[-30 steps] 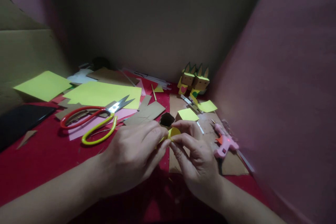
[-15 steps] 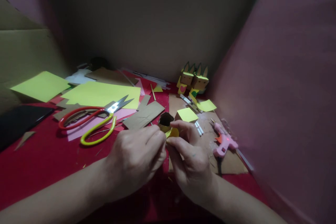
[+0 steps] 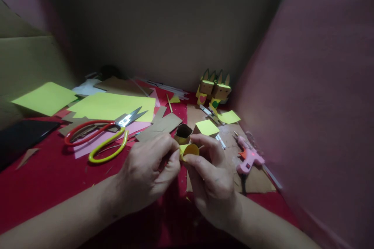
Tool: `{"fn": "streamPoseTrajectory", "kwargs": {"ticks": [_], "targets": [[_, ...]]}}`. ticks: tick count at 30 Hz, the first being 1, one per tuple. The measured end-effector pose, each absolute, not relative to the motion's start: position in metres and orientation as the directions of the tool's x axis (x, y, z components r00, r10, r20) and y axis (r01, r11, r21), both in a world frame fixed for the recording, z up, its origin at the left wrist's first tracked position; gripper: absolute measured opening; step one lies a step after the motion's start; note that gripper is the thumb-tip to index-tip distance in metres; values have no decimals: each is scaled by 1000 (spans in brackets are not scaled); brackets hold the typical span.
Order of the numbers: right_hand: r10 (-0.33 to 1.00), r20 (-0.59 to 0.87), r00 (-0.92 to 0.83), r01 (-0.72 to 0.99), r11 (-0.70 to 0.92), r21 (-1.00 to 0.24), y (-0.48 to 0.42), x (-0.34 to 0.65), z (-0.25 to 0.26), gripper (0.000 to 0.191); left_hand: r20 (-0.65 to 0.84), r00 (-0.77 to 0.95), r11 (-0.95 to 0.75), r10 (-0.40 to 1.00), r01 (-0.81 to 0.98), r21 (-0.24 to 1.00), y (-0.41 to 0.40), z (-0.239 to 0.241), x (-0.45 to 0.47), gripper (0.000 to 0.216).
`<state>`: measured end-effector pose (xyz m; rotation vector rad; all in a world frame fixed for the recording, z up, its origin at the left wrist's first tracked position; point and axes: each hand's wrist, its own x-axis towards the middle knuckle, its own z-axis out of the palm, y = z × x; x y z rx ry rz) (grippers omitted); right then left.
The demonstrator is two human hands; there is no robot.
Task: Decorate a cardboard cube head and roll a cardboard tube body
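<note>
My left hand and my right hand meet over the red table, both pinching a small yellow paper piece between fingertips. Just beyond my fingers stands a small brown cardboard tube with a yellow band. A yellow-topped cardboard cube sits right of the tube. Red-and-yellow-handled scissors lie to the left on pink and yellow paper.
A pink glue gun lies on brown cardboard at the right. Two small cardboard figures stand at the back. Yellow sheets, cardboard scraps and a dark object cover the left. Cardboard walls close in the back and right.
My hands have drawn slightly nearer to me and the yellow piece has turned in my fingers, showing more of its rounded edge. The cardboard tube now stands clear of my fingers.
</note>
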<state>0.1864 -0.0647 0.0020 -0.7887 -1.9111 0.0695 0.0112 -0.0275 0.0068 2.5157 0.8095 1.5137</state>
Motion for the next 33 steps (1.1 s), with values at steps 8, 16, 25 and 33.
{"fn": "streamPoseTrajectory", "kwargs": {"ticks": [8, 16, 25, 33], "targets": [[674, 716, -183, 446, 706, -550, -61, 189, 5, 19, 768, 401, -857, 500, 358, 371, -24, 8, 8, 12], [810, 570, -138, 382, 575, -724, -59, 190, 11, 18, 748, 442, -865, 495, 336, 374, -26, 10, 7, 7], [864, 495, -97, 355, 494, -793, -56, 191, 13, 27, 716, 484, -857, 503, 387, 341, -19, 3, 11, 16], [890, 447, -87, 255, 453, -854, -52, 188, 7, 8, 746, 453, -855, 489, 419, 306, -21, 1, 12, 16]]}}
